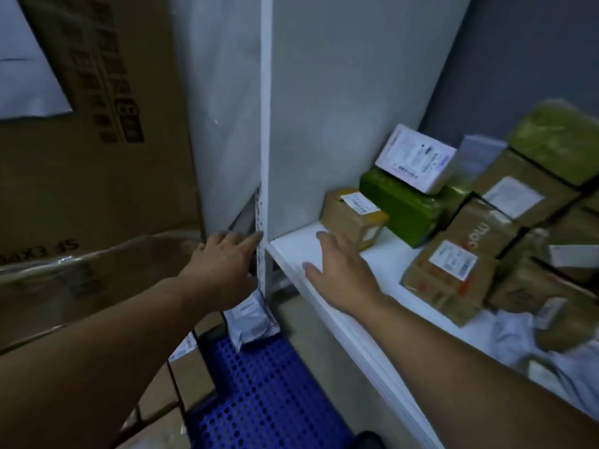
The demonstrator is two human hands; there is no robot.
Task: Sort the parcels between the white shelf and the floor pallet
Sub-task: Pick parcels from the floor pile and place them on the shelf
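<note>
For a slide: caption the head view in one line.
Left hand and right hand, open, reach toward the white shelf; parcels piled right, blue pallet below.

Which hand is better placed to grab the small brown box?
The right hand: open over the white shelf, just short of the small brown box; the left hand is beyond the upright post.

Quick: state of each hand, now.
Left hand: open, holding nothing, beside the shelf post.
Right hand: open, holding nothing, over the white shelf.
</note>
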